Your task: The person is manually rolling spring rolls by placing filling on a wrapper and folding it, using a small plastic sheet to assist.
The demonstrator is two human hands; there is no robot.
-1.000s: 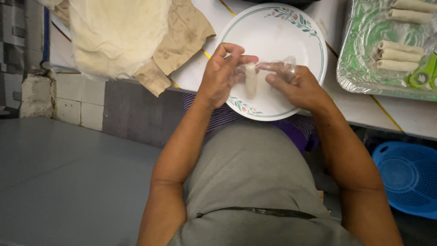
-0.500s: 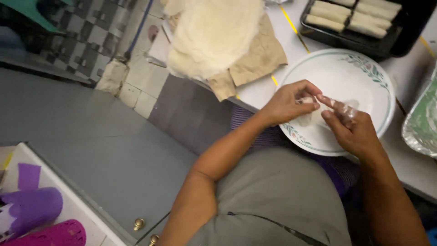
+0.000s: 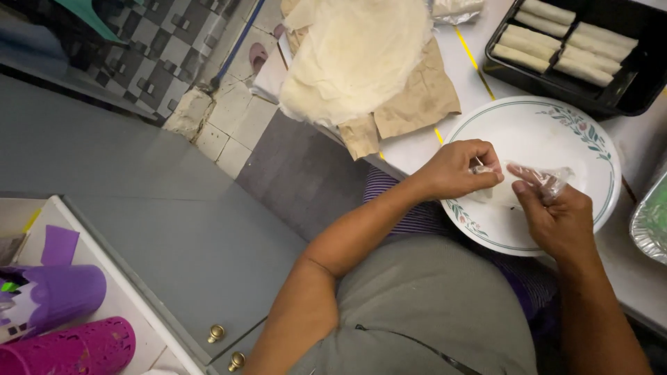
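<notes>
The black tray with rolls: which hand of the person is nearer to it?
The right hand; the black tray lies up and right of it. The left hand sits farther left, over the plate.

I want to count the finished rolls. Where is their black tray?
The black tray sits at the top right of the head view, just beyond the floral-rimmed plate.

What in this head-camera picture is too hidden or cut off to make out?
- Wrapper on the plate: both hands cover its ends; any filling is hidden.
- Right hand: clear plastic over the fingers blurs their grip.
- Foil tray: cut off by the right edge.
- Black tray: cut off at the top edge.
</notes>
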